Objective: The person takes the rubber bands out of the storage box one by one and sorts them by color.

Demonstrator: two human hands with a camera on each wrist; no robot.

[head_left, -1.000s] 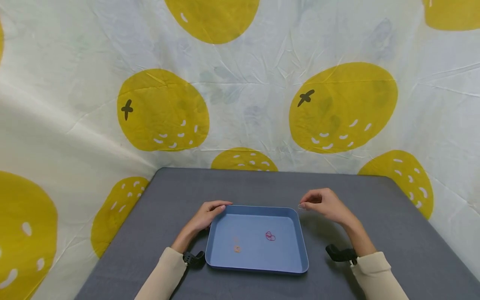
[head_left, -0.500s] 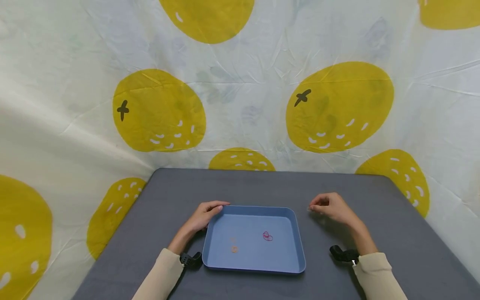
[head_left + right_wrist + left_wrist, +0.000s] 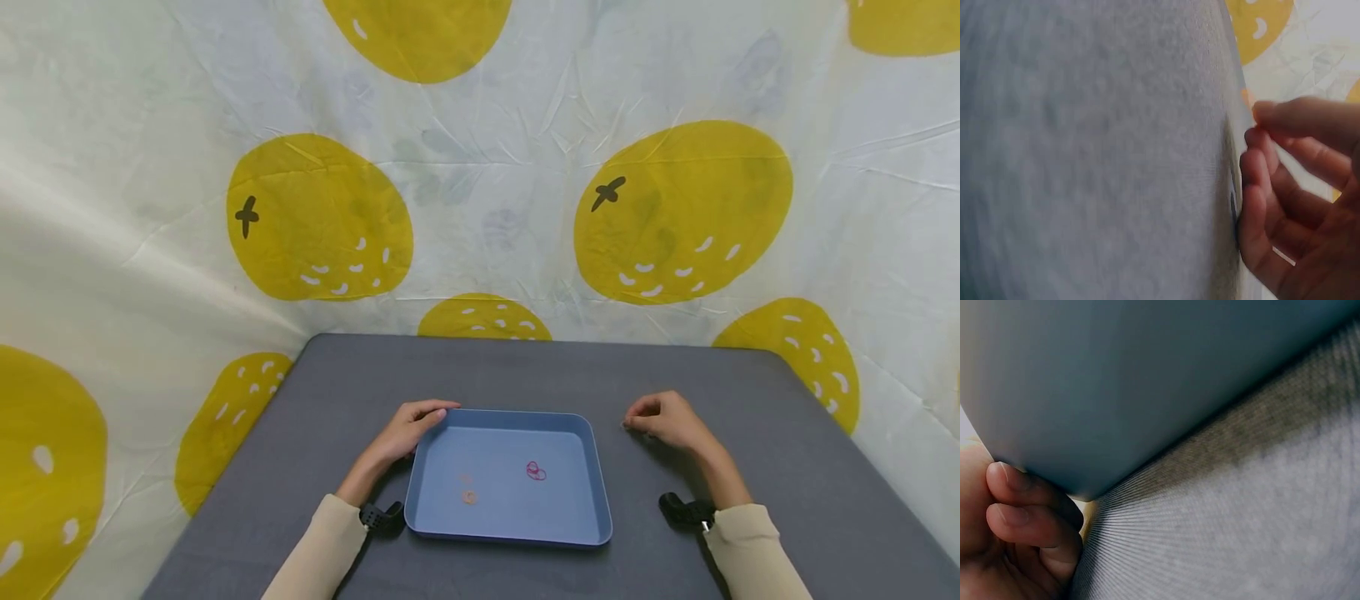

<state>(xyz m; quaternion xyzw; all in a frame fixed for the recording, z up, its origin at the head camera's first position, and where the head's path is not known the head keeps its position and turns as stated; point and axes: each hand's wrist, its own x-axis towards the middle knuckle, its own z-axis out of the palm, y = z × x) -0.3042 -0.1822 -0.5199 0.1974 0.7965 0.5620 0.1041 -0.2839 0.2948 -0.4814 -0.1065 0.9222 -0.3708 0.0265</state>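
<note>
My left hand [image 3: 411,428] grips the far left corner of a shallow blue tray [image 3: 510,423], thumb along the rim. In the left wrist view, curled fingers [image 3: 1016,515] lie against the tray's outer wall [image 3: 1104,394]. Inside the tray lie thin pink-red loops [image 3: 536,472] on the right and thin orange loops [image 3: 468,497] on the left, like small rubber bands. To the right of the tray, my right hand [image 3: 670,419] is low over the table, thumb and fingertips pinching a thin pale loop [image 3: 623,426], mostly hidden by the fingers.
A grey cloth covers the table [image 3: 510,367]. Behind and at the sides hangs a white curtain [image 3: 495,208] printed with big yellow fruit. Black wrist straps with camera mounts [image 3: 684,510] sit on both wrists.
My right hand has moved right, away from the tray's far right corner, and down towards the table, still pinching the pale loop. My left hand stays on the tray corner.
</note>
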